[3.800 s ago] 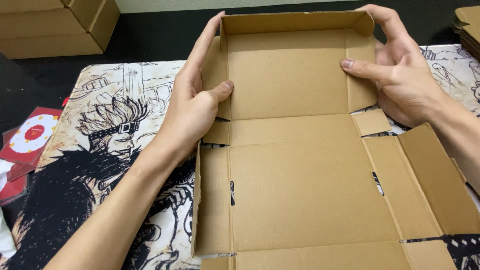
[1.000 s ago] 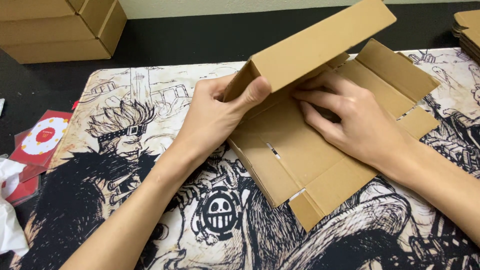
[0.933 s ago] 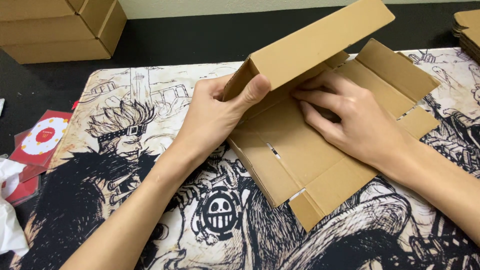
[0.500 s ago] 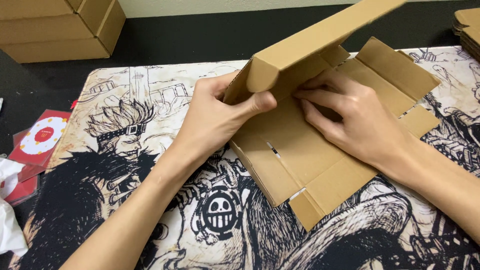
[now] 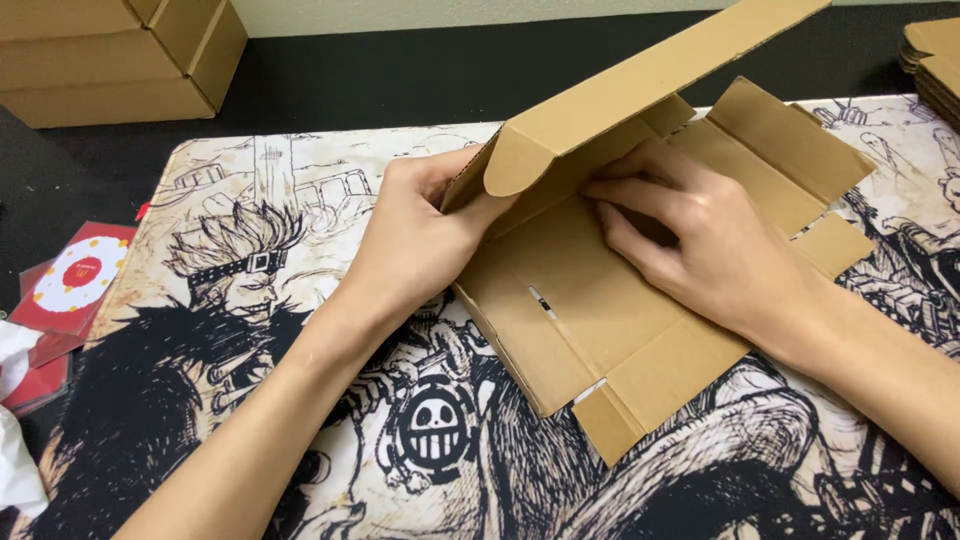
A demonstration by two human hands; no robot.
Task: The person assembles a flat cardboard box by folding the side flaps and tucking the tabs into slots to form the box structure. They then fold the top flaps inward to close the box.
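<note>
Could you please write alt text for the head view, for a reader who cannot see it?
Two bare hands fold a flat cardboard box on a black-and-white illustrated mat: the left hand grips a raised flap, the right hand presses inside the fold. Stacked boxes sit far left, red cards beside the mat.

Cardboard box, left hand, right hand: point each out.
cardboard box [image 5: 560, 330], head view, flat bottom panel.
left hand [image 5: 415, 245], head view, back of the hand.
right hand [image 5: 720, 250], head view, back of the hand.
</note>
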